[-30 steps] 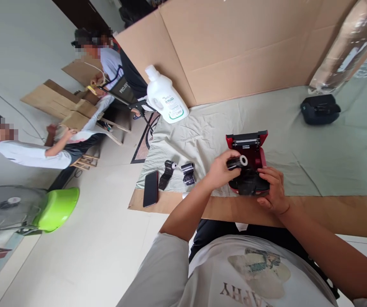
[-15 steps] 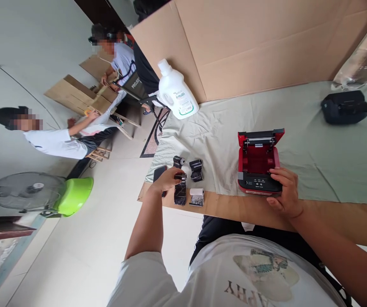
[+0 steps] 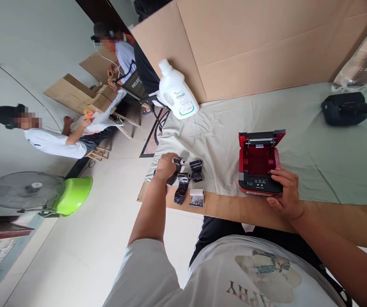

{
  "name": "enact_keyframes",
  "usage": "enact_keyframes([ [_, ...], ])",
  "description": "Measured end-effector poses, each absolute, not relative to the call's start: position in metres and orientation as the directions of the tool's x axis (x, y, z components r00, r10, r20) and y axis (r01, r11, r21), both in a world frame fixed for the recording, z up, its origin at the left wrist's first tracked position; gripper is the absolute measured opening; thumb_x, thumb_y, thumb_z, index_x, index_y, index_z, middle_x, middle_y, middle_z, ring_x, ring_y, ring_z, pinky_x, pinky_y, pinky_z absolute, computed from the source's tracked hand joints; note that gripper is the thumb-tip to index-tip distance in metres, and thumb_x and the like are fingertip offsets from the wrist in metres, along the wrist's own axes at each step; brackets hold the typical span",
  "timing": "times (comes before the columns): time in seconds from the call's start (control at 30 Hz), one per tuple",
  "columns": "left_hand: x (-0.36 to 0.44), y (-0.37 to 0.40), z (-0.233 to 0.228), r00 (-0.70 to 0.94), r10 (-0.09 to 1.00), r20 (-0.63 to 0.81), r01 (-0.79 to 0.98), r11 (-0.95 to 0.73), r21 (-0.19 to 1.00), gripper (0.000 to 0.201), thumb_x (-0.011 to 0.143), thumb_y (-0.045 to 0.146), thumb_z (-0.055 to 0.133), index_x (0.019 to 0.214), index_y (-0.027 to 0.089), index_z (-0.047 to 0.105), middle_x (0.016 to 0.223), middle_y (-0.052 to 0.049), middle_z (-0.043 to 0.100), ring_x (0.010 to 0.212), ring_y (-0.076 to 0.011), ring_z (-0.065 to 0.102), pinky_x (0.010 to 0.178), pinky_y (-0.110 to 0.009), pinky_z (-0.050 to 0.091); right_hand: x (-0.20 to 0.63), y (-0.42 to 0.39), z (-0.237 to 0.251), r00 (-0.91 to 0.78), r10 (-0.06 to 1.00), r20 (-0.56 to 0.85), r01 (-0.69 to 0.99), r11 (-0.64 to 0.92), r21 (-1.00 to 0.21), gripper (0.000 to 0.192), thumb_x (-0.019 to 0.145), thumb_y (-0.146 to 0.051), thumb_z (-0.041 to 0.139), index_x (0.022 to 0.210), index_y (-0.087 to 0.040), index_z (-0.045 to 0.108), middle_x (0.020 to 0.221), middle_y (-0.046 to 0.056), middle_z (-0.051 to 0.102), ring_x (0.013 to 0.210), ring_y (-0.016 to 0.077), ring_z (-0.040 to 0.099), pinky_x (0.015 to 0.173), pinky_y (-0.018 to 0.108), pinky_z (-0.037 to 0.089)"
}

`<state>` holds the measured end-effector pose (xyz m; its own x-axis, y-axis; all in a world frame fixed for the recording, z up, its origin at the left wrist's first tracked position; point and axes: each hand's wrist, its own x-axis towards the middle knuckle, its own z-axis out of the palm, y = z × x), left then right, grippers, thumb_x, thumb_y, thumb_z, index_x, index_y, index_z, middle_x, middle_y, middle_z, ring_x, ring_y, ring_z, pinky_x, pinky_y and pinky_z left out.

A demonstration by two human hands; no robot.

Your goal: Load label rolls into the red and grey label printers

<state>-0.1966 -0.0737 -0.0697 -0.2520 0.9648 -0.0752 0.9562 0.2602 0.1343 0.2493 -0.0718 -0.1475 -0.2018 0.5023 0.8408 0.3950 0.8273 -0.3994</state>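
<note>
My left hand (image 3: 166, 167) is closed at the end of a black-printed paper roll (image 3: 179, 161); its fingertips are partly hidden. Close beside it lie a second black-printed roll with a loose tail (image 3: 181, 187), another dark roll (image 3: 196, 170) and a white roll with a patterned tail (image 3: 197, 198). My right hand (image 3: 286, 192) grips the near right corner of a small red and black receipt printer (image 3: 260, 181), fingers on top and thumb at the front. The printer's lid (image 3: 261, 135) stands raised, and no roll shows in its red bay.
A white detergent bottle (image 3: 178, 94) stands at the back left before a cardboard panel (image 3: 266, 47). A black device (image 3: 345, 108) sits far right on the cloth (image 3: 311, 149). To the left are a fan (image 3: 26, 194), a green bucket (image 3: 77, 196) and two seated people.
My left hand has moved away from the near black roll to the one behind it. The near roll has shifted and its tail is turned. My right hand stays on the printer.
</note>
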Motion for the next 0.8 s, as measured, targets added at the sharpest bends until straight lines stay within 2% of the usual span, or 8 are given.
enact_keyframes([
  [0.1, -0.2, -0.056, -0.081, -0.178, 0.978, -0.114, 0.981, 0.185, 0.055, 0.066, 0.067, -0.001, 0.048, 0.127, 0.022, 0.063, 0.143, -0.007, 0.056, 0.14, -0.0298, 0.039, 0.115, -0.049, 0.034, 0.249, -0.071, -0.148, -0.201, 0.499, 0.843, 0.397, 0.828, -0.396, 0.05, 0.093, -0.055, 0.049, 0.127, -0.02, 0.053, 0.117, 0.015, 0.063, 0.111, 0.0336, 0.06, 0.091, 0.055, 0.049],
  [0.27, -0.202, -0.046, -0.105, -0.171, 0.97, -0.173, 0.979, 0.187, 0.081, 0.059, 0.067, 0.0, 0.049, 0.121, 0.018, 0.066, 0.132, -0.01, 0.063, 0.128, -0.0266, 0.05, 0.111, -0.038, 0.039, 0.25, -0.071, -0.148, -0.212, 0.501, 0.839, 0.401, 0.827, -0.393, 0.049, 0.092, -0.054, 0.05, 0.128, -0.02, 0.051, 0.117, 0.015, 0.063, 0.112, 0.0334, 0.06, 0.091, 0.054, 0.049],
  [0.4, -0.205, -0.047, -0.097, -0.198, 0.971, -0.133, 0.974, 0.21, 0.084, 0.053, 0.069, 0.003, 0.05, 0.118, 0.016, 0.067, 0.129, -0.012, 0.064, 0.128, -0.0291, 0.05, 0.111, -0.041, 0.039, 0.25, -0.071, -0.149, -0.21, 0.513, 0.832, 0.398, 0.823, -0.406, 0.048, 0.092, -0.052, 0.051, 0.128, -0.02, 0.052, 0.118, 0.015, 0.063, 0.113, 0.034, 0.06, 0.092, 0.055, 0.049],
  [0.5, -0.2, -0.05, -0.068, -0.24, 0.971, 0.008, 0.953, 0.234, 0.19, 0.046, 0.073, 0.011, 0.054, 0.118, 0.014, 0.065, 0.126, -0.013, 0.066, 0.126, -0.0303, 0.052, 0.11, -0.044, 0.04, 0.249, -0.072, -0.149, -0.214, 0.514, 0.831, 0.387, 0.825, -0.411, 0.048, 0.092, -0.051, 0.051, 0.128, -0.02, 0.051, 0.119, 0.016, 0.063, 0.114, 0.034, 0.059, 0.092, 0.056, 0.049],
  [0.57, -0.188, -0.054, -0.039, -0.239, 0.97, 0.049, 0.913, 0.207, 0.352, 0.044, 0.076, 0.02, 0.057, 0.119, 0.015, 0.063, 0.121, -0.011, 0.067, 0.118, -0.0296, 0.057, 0.105, -0.045, 0.045, 0.249, -0.072, -0.149, -0.212, 0.51, 0.833, 0.386, 0.827, -0.408, 0.048, 0.093, -0.051, 0.051, 0.129, -0.019, 0.051, 0.118, 0.016, 0.063, 0.114, 0.0339, 0.059, 0.092, 0.056, 0.049],
  [0.67, -0.15, -0.068, 0.007, 0.101, 0.969, -0.227, 0.734, 0.081, 0.675, 0.048, 0.078, 0.037, 0.062, 0.121, 0.016, 0.061, 0.108, -0.008, 0.07, 0.097, -0.0261, 0.065, 0.086, -0.039, 0.054, 0.248, -0.072, -0.148, -0.211, 0.51, 0.834, 0.393, 0.825, -0.405, 0.047, 0.093, -0.05, 0.051, 0.129, -0.02, 0.051, 0.118, 0.016, 0.063, 0.114, 0.0335, 0.059, 0.092, 0.056, 0.05],
  [0.73, -0.115, -0.077, 0.03, 0.518, 0.756, -0.4, 0.548, 0.065, 0.834, 0.055, 0.075, 0.042, 0.069, 0.125, 0.018, 0.06, 0.104, -0.009, 0.071, 0.087, -0.0243, 0.067, 0.075, -0.034, 0.055, 0.247, -0.072, -0.147, -0.212, 0.515, 0.831, 0.399, 0.822, -0.407, 0.047, 0.091, -0.047, 0.055, 0.13, -0.02, 0.05, 0.118, 0.015, 0.063, 0.113, 0.0328, 0.06, 0.092, 0.055, 0.05],
  [0.8, -0.077, -0.08, 0.04, 0.794, 0.446, -0.413, 0.431, 0.066, 0.9, 0.058, 0.071, 0.04, 0.077, 0.123, 0.02, 0.062, 0.099, -0.009, 0.072, 0.08, -0.0225, 0.068, 0.066, -0.03, 0.053, 0.247, -0.073, -0.146, -0.205, 0.52, 0.829, 0.41, 0.815, -0.41, 0.048, 0.088, -0.044, 0.061, 0.129, -0.021, 0.05, 0.117, 0.014, 0.063, 0.111, 0.032, 0.061, 0.092, 0.055, 0.051],
])
